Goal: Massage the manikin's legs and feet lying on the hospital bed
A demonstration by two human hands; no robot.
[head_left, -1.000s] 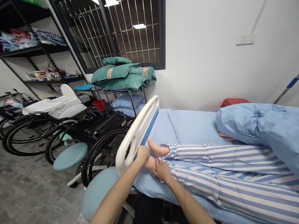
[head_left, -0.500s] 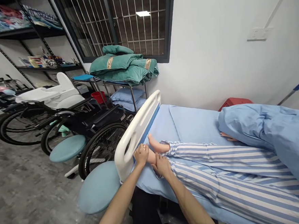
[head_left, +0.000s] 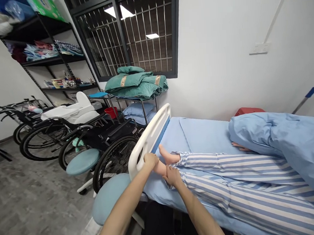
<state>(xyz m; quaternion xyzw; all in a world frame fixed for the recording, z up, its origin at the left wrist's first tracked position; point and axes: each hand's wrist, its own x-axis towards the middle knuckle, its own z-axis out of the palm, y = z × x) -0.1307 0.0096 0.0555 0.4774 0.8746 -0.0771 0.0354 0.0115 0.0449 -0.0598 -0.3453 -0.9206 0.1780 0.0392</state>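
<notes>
Bed (head_left: pixel 201 136) with left hand (head_left: pixel 151 161) and right hand (head_left: pixel 172 176) both closed around near foot (head_left: pixel 160 169), other foot (head_left: pixel 168 156) free, striped trousers (head_left: pixel 231 184) on, blanket (head_left: pixel 282 144) over bed's far end.

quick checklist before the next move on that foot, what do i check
- Both hands on the foot: ok, left hand over the end of the near bare foot, right hand at its ankle.
- Other bare foot apart from the hands: ok, resting on the pale blue bed sheet.
- Left hand clear of the white plastic footboard: cannot tell, very close.
- Cuff of the blue-and-white striped trousers free of the right hand: cannot tell.
- Lying figure's upper body: cannot tell, hidden under the crumpled pale blue quilt.
</notes>
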